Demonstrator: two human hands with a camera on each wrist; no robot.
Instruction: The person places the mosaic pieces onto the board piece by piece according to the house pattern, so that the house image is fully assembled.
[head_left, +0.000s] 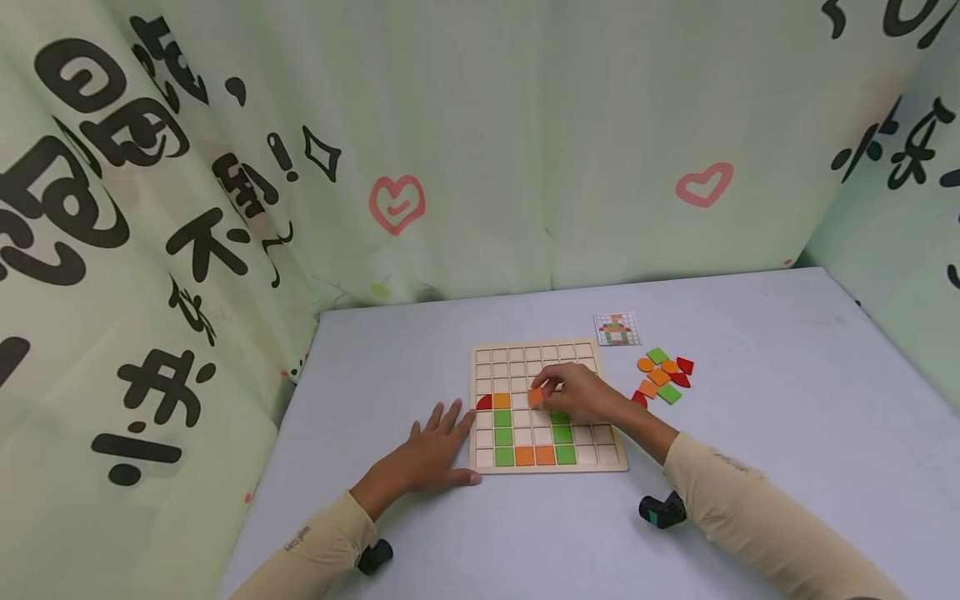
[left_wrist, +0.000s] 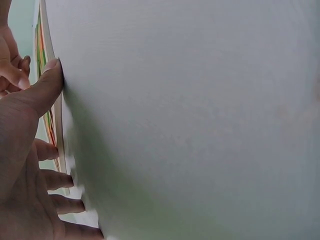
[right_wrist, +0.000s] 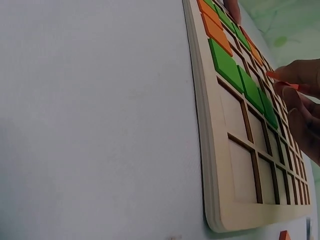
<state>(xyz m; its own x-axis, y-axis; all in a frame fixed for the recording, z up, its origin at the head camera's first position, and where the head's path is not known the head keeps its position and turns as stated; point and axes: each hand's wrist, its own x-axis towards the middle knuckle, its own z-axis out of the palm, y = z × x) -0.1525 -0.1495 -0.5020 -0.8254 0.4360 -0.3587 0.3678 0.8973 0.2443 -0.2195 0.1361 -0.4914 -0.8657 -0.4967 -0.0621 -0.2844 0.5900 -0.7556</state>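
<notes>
My right hand [head_left: 576, 392] pinches an orange square tile [head_left: 535, 397] over the middle of a wooden grid board [head_left: 547, 470]. In the right wrist view, that tile appears edge-on between thumb and fingers, close over the grid. Spread fingers of my left hand [head_left: 435, 454] rest at the board's left edge, the thumb by its lower left corner. Set in the board are a red rounded tile [head_left: 483, 402], an orange tile [head_left: 502, 401], two columns of green tiles [head_left: 503, 437], and two orange tiles [head_left: 535, 456] between them at the bottom.
Right of the board lies a loose group of orange, green and red pieces [head_left: 658, 377], some round. A small pattern card [head_left: 617, 329] lies behind them, by the board's upper right corner. The white tabletop [head_left: 390, 358] meets a printed curtain [head_left: 480, 233] at the back.
</notes>
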